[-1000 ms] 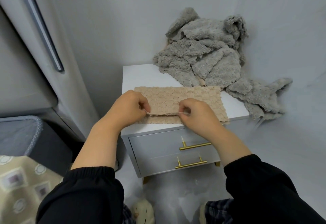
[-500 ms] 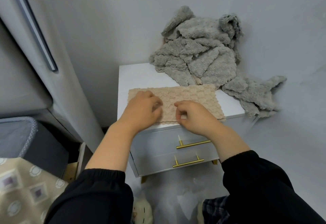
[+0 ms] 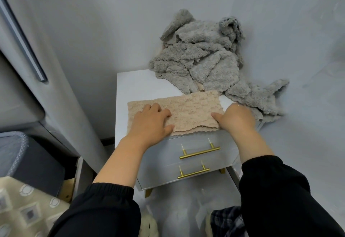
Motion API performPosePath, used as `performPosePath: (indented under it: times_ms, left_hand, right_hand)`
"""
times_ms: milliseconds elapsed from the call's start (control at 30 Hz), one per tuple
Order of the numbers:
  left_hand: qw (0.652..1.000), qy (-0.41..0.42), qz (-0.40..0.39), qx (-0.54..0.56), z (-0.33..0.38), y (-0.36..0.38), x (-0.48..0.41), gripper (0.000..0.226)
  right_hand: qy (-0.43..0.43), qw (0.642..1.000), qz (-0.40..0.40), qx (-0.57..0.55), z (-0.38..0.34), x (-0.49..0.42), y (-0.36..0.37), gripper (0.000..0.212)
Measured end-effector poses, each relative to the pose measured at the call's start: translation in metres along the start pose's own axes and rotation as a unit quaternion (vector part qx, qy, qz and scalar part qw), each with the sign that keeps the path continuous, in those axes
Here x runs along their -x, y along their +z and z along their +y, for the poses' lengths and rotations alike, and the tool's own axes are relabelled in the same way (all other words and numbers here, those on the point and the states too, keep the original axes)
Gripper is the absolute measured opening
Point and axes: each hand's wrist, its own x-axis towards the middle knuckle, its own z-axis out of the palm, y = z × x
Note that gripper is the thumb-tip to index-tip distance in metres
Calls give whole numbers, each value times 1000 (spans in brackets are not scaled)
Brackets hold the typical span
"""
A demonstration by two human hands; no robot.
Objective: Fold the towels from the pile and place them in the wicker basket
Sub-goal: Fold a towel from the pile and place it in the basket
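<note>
A folded beige towel [image 3: 186, 113] is laid flat along the front edge of the white cabinet top [image 3: 134, 87]. It reaches from near the front left corner almost to the front right corner. At the front edge two layers of the towel are seen, the lower one showing a little from under the upper one, and its wavy border hangs slightly over the edge.

The left hand [image 3: 151, 122] is placed palm down on the left part of the towel. Its fingers are held straight and a little spread, and nothing is gripped by it; the cloth is only pressed. The right hand [image 3: 237, 119] is placed at the right end of the towel, with the back of the hand turned up. Its thumb is laid straight on the cloth and points to the left. The other fingers are hidden behind the hand, so it cannot be told whether the towel's end is gripped or only touched.

A pile of grey towels [image 3: 201, 61] is heaped at the back right corner of the cabinet, against the walls. It touches the back edge of the beige towel, and one grey towel is spilled over the right edge.

Under the top, two drawers with gold handles [image 3: 199, 151] are seen. Both arms are covered by black sleeves [image 3: 104, 208].
</note>
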Motion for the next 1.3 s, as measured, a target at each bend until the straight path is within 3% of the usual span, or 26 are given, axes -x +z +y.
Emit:
performPosePath:
  times_ms: [67, 200, 300, 367, 467, 533, 567, 700, 800, 867, 933, 1033, 1100, 1200, 1267, 1300]
  left_hand:
    - [999, 2, -5, 41, 4, -8, 0, 37]
    - [973, -9, -63, 223, 16, -22, 3, 49]
    - [957, -37, 45, 283, 19, -23, 3, 29]
    - [934, -57, 119, 332, 16, -24, 0, 20]
    - [884, -55, 32, 463, 12, -25, -3, 77]
    - [853, -33, -29, 520, 15, -25, -2, 90]
    - [845, -28, -43, 532, 16, -24, -2, 84]
    - [803, -90, -34, 589, 25, -29, 2, 20]
    - [749, -120, 17, 652, 28, -30, 3, 3]
    - [701, -128, 31, 700, 30, -31, 3, 5]
    - [660, -129, 31, 739, 32, -32, 3, 9]
    - [602, -125, 19, 788, 38, -35, 4, 12]
    - [583, -111, 10, 805, 42, -37, 5, 13]
    - [560, -82, -6, 824, 45, -42, 7, 30]
    - [553, -65, -8, 830, 44, -46, 8, 36]
    - [559, -62, -6, 827, 43, -47, 8, 34]
  right_hand:
    - [-7, 999, -36, 13, -2, -2, 0, 50]
    - [-29, 995, -70, -60, -6, -1, -4, 36]
    - [-93, 977, -41, -188, -8, 7, -16, 18]
    - [-156, 951, -48, -264, -10, 14, -27, 21]
    - [-221, 911, -111, -330, -15, 25, -38, 34]
    - [-242, 898, -141, -341, -17, 29, -40, 38]
    - [-247, 892, -151, -346, -18, 30, -41, 39]
    - [-250, 886, -136, -367, -19, 31, -42, 37]
    - [-215, 874, -99, -425, -19, 29, -46, 34]
    - [-175, 857, -95, -476, -16, 26, -47, 38]
    - [-133, 824, -145, -532, -13, 24, -47, 38]
    - [-125, 787, -200, -569, -13, 24, -43, 18]
    - [-135, 765, -159, -609, -16, 25, -42, 6]
    - [-150, 723, -108, -666, -20, 28, -50, 14]
    - [-160, 721, -105, -666, -19, 29, -53, 17]
    - [-163, 738, -103, -647, -19, 30, -54, 19]
